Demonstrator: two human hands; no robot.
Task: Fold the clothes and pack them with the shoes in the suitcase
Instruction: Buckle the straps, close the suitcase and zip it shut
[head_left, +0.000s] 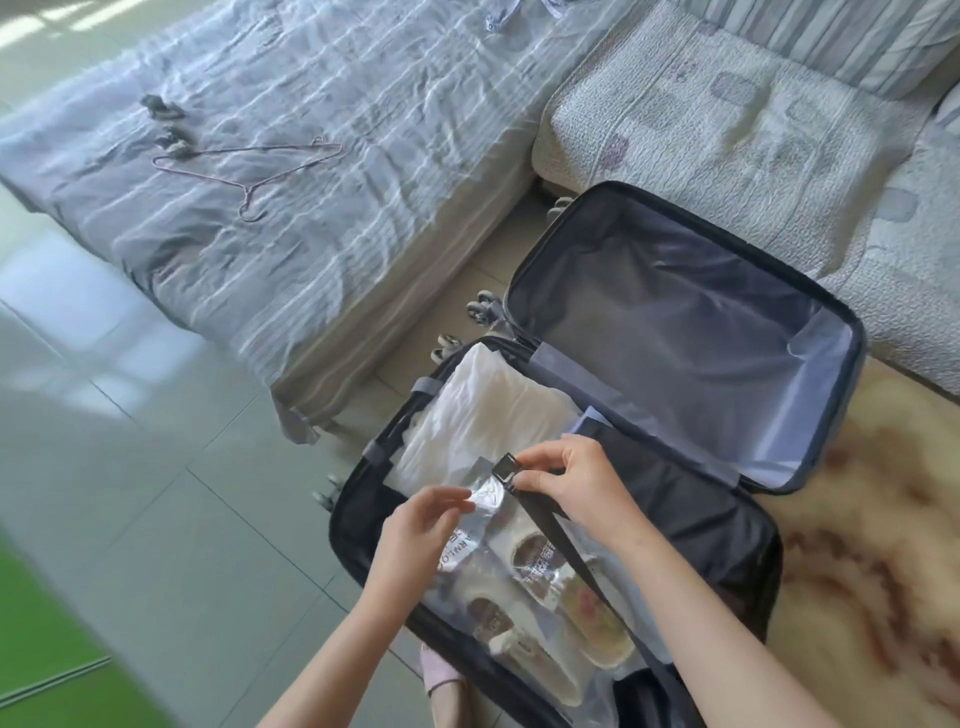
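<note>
Right hand (582, 483) is clamped on the black buckle (505, 466), pinching it at the end of the dark strap (550, 530) that crosses the open suitcase (831, 415) on the floor. Left hand (415, 535) is just beside it, thumb and fingers pinching a pale silvery tab (484, 496), hard to identify. The bagged shoes (540, 558) lie right beneath both hands, and the folded white clothes (483, 415) sit just beyond them in the same half.
</note>
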